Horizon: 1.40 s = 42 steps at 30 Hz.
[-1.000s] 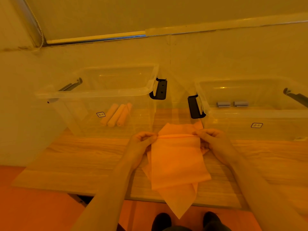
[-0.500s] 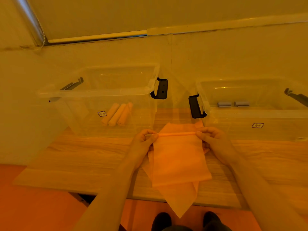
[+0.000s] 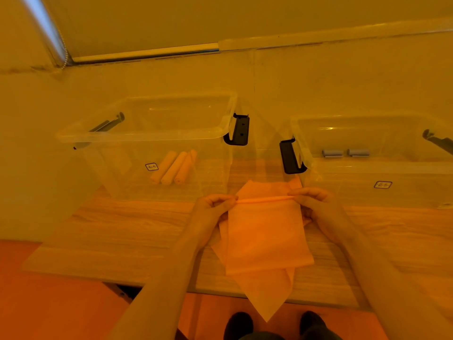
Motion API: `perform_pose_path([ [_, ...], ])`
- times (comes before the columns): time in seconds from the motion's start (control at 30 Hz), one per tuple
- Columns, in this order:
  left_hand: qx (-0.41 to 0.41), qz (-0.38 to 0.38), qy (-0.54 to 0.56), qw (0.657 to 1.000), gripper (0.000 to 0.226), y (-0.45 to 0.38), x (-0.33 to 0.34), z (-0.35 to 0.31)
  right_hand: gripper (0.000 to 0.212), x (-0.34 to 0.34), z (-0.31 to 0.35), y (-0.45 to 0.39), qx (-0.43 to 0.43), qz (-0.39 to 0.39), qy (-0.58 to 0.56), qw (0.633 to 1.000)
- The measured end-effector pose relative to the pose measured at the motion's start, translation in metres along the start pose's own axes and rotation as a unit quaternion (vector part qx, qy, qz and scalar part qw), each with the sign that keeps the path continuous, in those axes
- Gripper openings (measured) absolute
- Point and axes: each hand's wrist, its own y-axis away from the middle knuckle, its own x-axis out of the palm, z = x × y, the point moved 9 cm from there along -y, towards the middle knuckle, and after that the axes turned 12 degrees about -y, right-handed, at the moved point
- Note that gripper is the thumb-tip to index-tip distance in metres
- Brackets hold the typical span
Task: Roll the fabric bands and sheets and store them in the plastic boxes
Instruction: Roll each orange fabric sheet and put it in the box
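Both your left hand [image 3: 212,206] and right hand [image 3: 312,202] pinch the orange sheet's [image 3: 266,236] far edge, ends level so it rolls straight.

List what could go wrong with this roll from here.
1. The roll is barely started: the left hand and right hand pinch only the ends of the thin rolled edge, so its middle may loosen or roll crooked.
2. More orange sheets lie under the top sheet and could be dragged into the roll.
3. A sheet corner hangs past the table edge; the pile might slide off.
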Motion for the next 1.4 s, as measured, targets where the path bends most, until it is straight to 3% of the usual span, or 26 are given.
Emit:
perform_pose_path([
  [0.1, 0.011, 0.011, 0.004, 1.000, 0.019, 0.0008, 0.0021, -0.0026, 0.025, 0.0039, 0.0024, 0.0025, -0.002, 0.013, -0.004, 1.000],
  [0.2, 0.014, 0.008, 0.006, 1.000, 0.020, 0.0004, 0.0001, -0.0021, 0.012, -0.0009, 0.0029, 0.0007, -0.014, -0.001, 0.025, 1.000],
  [0.33, 0.023, 0.004, -0.023, 0.999, 0.007, 0.0008, 0.0014, -0.0036, 0.020, -0.0042, 0.0017, -0.0006, -0.017, -0.009, 0.037, 0.999],
  [0.5, 0.038, 0.014, -0.038, 0.998, 0.008, 0.0018, 0.0060, -0.0091, 0.011, -0.0020, 0.0011, -0.0013, -0.013, -0.004, 0.051, 0.999],
  [0.8, -0.010, 0.006, 0.006, 1.000, 0.021, 0.0005, 0.0014, -0.0004, 0.011, -0.0014, 0.0015, -0.0004, -0.009, -0.001, 0.040, 0.999],
  [0.9, -0.008, 0.009, 0.013, 1.000, 0.016, 0.0003, 0.0016, -0.0016, 0.012, -0.0020, 0.0019, -0.0002, -0.013, -0.001, 0.042, 0.999],
  [1.13, 0.011, 0.013, -0.004, 1.000, 0.019, 0.0002, 0.0028, -0.0024, 0.012, -0.0025, 0.0044, 0.0004, -0.018, -0.013, 0.053, 0.998],
  [1.23, 0.013, 0.003, -0.037, 0.999, 0.011, -0.0003, 0.0015, -0.0021, 0.019, -0.0029, 0.0031, 0.0007, -0.003, -0.014, 0.053, 0.999],
  [1.4, 0.031, 0.011, -0.076, 0.997, 0.008, -0.0005, 0.0056, -0.0062, 0.009, -0.0008, 0.0067, 0.0016, -0.015, -0.010, 0.081, 0.997],
])
